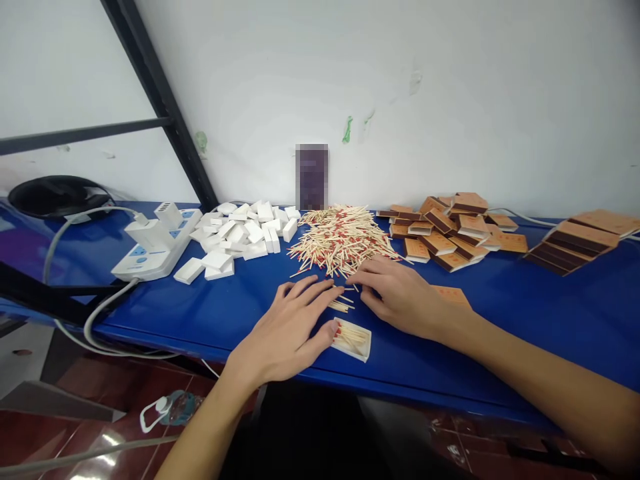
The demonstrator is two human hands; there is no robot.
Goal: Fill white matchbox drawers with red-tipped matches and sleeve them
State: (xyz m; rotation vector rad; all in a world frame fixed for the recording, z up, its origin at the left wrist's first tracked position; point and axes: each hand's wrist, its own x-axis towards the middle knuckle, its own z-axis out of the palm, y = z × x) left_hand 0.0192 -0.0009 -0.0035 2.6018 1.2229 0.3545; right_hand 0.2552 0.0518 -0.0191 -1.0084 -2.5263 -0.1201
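Note:
A small white matchbox tray (361,353) with red-tipped matches in it lies near the front of the blue table. My left hand (290,327) is spread beside it, its thumb at the tray's left end and its other fingers over a few loose matches (342,305). On the far side of the tray, my right hand (400,293) reaches to the front edge of a big heap of matches (345,240). Its fingers are stretched out, thumb apart, fingertips touching the table or the nearest matches; no held match shows. Part of an orange matchbox sleeve (453,295) shows behind my right wrist.
White empty trays (240,230) are heaped left of the matches; orange matchbox sleeves (450,230) are piled to the right, with more sleeves (575,243) farther right. A power strip (163,257) with cables sits left by the black frame (160,100). A wall stands behind.

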